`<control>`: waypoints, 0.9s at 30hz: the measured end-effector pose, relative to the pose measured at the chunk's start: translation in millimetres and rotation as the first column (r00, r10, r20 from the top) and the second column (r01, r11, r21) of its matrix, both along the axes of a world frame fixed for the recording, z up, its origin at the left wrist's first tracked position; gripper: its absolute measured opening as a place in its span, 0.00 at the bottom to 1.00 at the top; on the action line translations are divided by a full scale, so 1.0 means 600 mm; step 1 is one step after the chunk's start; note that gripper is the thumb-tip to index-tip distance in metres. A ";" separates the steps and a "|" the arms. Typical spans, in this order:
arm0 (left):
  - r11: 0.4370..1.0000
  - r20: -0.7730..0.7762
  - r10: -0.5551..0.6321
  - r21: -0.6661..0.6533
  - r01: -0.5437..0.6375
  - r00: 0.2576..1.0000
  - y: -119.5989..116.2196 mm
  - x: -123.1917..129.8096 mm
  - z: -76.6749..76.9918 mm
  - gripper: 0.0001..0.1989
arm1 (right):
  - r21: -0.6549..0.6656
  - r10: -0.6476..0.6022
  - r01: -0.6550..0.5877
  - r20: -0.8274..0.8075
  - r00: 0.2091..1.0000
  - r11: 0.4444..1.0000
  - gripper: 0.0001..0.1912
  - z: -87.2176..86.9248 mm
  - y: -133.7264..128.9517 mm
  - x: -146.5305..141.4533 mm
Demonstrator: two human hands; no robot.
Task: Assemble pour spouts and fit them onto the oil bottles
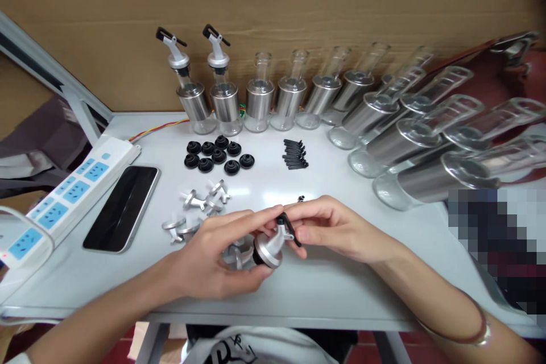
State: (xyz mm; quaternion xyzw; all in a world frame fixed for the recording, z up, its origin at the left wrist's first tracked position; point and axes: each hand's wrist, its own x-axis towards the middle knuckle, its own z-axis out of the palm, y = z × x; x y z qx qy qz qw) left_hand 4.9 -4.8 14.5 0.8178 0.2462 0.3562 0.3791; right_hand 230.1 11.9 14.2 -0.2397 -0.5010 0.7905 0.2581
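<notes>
A silver pourer spout [268,247] with a black base sits between the thumb and fingers of my left hand [226,250]. At its tip is a black lever [290,230], pinched by the thumb and fingers of my right hand [328,227]. Behind and left of my left hand lie several loose silver spouts [194,200], partly hidden by it. Farther back are several black stoppers [219,156] and a row of small black levers [295,154]. A tiny black part [301,199] rests just beyond my right fingers.
Two glass-and-steel bottles with pourers fitted, one of them a bottle [224,102], stand at the back left. Several open-necked bottles [260,99] continue rightward, curving toward the front. On the left lie a phone [121,207] and a white power strip [102,168].
</notes>
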 end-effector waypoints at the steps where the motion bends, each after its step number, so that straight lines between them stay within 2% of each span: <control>1: 1.000 0.000 0.002 0.005 -0.002 1.000 0.000 0.001 0.000 0.35 | 0.001 0.003 -0.003 -0.004 1.000 1.000 0.17 -0.001 0.000 0.001; 15: 0.998 -0.011 0.031 0.048 -0.031 0.999 0.002 0.002 -0.001 0.35 | 0.011 0.012 -0.011 -0.023 1.000 1.000 0.18 -0.007 0.001 -0.004; 22: 0.999 -0.019 0.052 -0.015 -0.052 0.998 -0.002 0.005 -0.002 0.32 | 0.029 -0.020 0.019 0.049 0.999 0.999 0.18 -0.002 0.001 -0.002; 27: 0.999 -0.029 0.052 -0.014 -0.052 0.998 -0.002 0.003 -0.005 0.32 | 0.039 -0.013 0.011 0.047 0.999 0.999 0.18 0.000 0.002 -0.002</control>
